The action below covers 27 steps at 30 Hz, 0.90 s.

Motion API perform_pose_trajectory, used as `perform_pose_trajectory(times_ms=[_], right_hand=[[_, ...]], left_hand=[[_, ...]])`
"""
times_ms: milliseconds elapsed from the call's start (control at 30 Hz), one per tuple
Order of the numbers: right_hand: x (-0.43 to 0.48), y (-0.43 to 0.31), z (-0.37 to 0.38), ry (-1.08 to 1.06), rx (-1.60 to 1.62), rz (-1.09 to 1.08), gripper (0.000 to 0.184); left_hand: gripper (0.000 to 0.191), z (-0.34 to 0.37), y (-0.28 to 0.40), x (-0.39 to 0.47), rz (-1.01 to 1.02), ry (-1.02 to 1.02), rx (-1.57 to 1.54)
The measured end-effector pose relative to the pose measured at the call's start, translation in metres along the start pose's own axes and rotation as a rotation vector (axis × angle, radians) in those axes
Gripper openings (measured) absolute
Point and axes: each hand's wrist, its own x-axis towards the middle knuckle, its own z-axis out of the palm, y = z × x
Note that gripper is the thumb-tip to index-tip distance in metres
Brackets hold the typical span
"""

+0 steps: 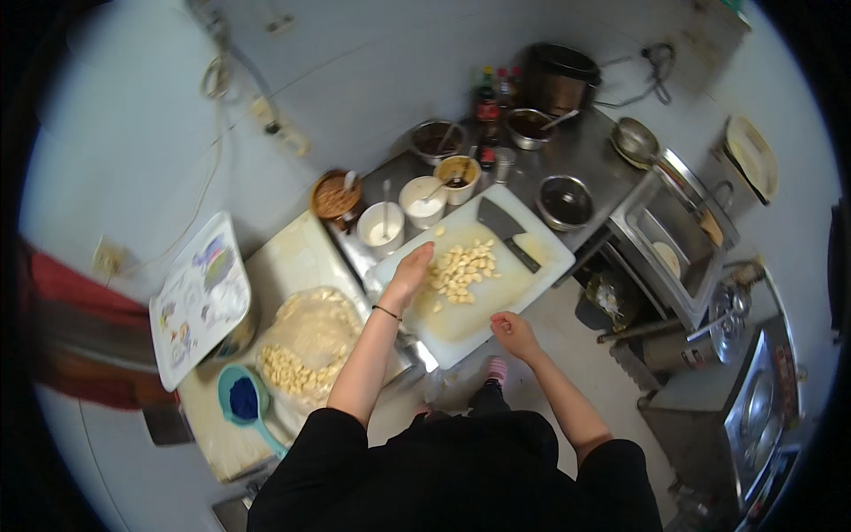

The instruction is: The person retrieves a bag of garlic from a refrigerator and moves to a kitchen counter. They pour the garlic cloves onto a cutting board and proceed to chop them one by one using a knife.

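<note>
A pile of peeled garlic cloves [462, 271] lies on the white plastic cutting board [508, 296]. At the pile's left edge my left hand [412, 271] is held flat, fingers stretched out, with nothing seen in it. My right hand [516, 336] is loosely curled by the board's near edge, apart from the cloves, and no object shows in it. Behind the pile a cleaver [500, 225] rests on the board, its black handle toward the right side. Left of my left forearm, a clear plastic bag [312, 326] holds many more garlic cloves.
White tubs [381, 229] with spoons, a brown container [336, 194] and metal bowls [565, 203] line the steel counter. Sauce bottles and a dark cooker [558, 76] stand behind. At left are a patterned tray [206, 299] and a teal ladle [260, 405]; at right, a sink [671, 233].
</note>
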Motion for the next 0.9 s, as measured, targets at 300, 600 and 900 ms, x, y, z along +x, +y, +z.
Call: perform_pose_trajectory(times_ms=[300,600,900], right_hand=[[-0.009,-0.128,0.125,-0.678,0.062,-0.084,0.015],[0.018,-0.187,0.279,-0.975,-0.671,-0.638,0.019],[0.057,-0.229,0.294,-0.441,-0.605,-0.852,0.019]], left_hand=[[0.030,-0.050,-0.084,-0.245,0.376,0.536,0.208],[0.053,-0.107,-0.188,-0.283,0.048,1.216,-0.334],[0.020,-0.146,-0.211,-0.261,-0.031,0.881,-0.456]])
